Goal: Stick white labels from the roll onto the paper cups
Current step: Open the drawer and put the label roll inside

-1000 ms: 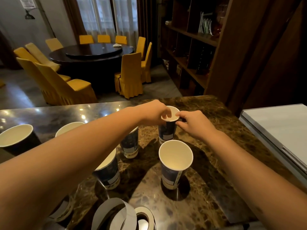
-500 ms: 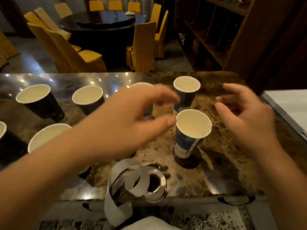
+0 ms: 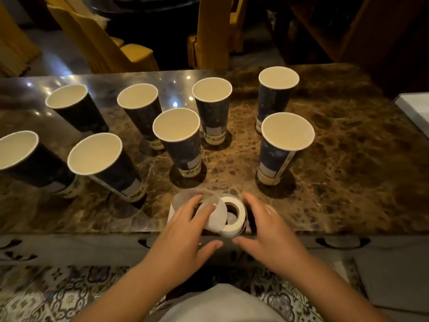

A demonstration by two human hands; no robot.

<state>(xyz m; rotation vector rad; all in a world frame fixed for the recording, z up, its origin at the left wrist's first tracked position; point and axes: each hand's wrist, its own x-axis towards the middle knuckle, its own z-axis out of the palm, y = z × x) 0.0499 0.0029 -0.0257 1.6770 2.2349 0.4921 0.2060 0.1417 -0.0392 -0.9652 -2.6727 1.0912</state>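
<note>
Both hands (image 3: 185,231) flank label roll (image 3: 232,216), maybe touching

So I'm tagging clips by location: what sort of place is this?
Probably a restaurant's private dining room: yellow-covered chairs around a dark round table, and a brown marble counter.
</note>
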